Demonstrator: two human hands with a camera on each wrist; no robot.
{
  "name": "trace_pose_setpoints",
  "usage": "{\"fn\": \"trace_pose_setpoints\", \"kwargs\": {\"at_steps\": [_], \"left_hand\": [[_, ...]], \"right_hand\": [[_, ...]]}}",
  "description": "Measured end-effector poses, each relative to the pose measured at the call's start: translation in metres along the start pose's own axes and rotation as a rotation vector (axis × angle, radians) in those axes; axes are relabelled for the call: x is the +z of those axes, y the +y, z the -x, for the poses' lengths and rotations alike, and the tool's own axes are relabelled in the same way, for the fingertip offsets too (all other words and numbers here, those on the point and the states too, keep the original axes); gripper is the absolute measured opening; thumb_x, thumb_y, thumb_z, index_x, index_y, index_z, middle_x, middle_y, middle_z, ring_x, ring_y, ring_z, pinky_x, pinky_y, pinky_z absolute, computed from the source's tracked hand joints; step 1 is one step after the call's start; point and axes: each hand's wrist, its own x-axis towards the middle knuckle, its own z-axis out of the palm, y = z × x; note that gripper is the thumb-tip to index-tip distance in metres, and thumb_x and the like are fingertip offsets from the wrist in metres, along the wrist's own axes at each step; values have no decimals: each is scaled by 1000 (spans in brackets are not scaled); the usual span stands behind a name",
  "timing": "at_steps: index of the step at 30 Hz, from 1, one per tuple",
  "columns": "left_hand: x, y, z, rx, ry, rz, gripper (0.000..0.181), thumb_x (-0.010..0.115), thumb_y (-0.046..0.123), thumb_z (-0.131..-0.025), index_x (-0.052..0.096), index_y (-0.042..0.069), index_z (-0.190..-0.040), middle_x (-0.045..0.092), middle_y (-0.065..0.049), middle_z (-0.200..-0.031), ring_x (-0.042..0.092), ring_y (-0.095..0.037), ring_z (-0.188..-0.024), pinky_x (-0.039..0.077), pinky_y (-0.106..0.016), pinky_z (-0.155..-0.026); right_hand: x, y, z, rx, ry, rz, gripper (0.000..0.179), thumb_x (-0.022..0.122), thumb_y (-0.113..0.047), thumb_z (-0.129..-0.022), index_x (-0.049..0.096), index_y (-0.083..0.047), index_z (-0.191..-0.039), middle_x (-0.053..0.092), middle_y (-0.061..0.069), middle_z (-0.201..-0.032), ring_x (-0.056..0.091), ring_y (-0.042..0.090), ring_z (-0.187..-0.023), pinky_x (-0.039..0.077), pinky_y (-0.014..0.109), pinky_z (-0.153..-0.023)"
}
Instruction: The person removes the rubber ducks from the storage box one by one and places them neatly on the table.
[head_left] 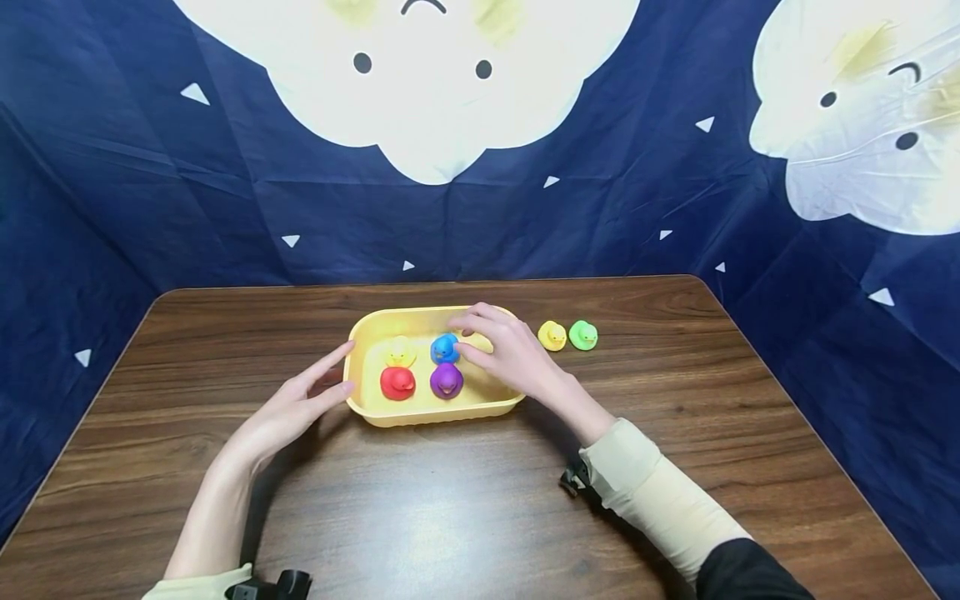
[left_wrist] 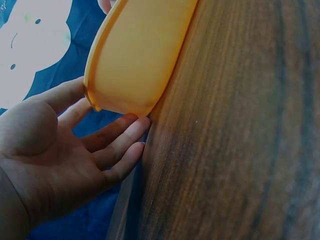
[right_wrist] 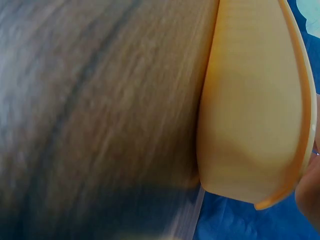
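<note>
Blue duck (head_left: 444,348), in the head view: upright inside the yellow tray (head_left: 435,416), just left of the thumb tip of the right hand (head_left: 517,350) and on the near side of its index fingertip. Right fingers loosely bent and parted from the thumb, no hold to be seen; contact between thumb and duck hard to tell. Purple duck (head_left: 446,381) close against the blue one, nearer the body than that thumb tip. Red duck (head_left: 397,383) and pale yellow duck (head_left: 400,353) farther left, between both hands' fingertips. Bright yellow duck (head_left: 552,335) and green duck (head_left: 583,335) on the table (head_left: 420,500), right of the right knuckles. With such close neighbours, probably best to work straight up and down, without brushing the purple duck.

In the left wrist view, fingers of the left hand (left_wrist: 65,150) nearly straight and spread, tips touching the tray's end, nothing gripped. Seemingly good enough as a brace: press lightly, without tipping the rim.

In the right wrist view, mostly tray wall and tabletop, with a sliver of hand past the rim; finger bend and hold not to be told. Lift well over that wall before any sideways move.
</note>
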Motion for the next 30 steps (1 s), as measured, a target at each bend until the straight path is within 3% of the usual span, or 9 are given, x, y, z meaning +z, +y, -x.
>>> {"fn": "trace_pose_setpoints", "kwargs": {"at_steps": [6,15,30], "left_hand": [[0,0,0,4,2,-2,69,56,38,-106,22,30,-165,42,-25,-158,40,-40,-145,33,-60,-114],[0,-1,-1,-3,1,-13,70,56,40,-106,21,31,-165,43,-24,-157,41,-40,-144,34,-60,-113],[1,-2,-1,-9,7,-14,70,56,39,-106,21,32,-165,44,-24,-156,42,-40,-143,34,-60,-113]], "right_hand": [[7,-3,0,-13,-29,-22,23,76,-19,-94,77,-13,-117,74,0,-113,70,14,-106,56,32,-96],[12,-4,1,-22,-76,-43,22,78,-18,-93,78,-15,-115,74,-1,-112,69,9,-106,56,29,-92],[14,-2,4,-29,-144,-43,22,79,-21,-92,78,-16,-114,73,0,-107,71,16,-97,56,28,-83]]}}
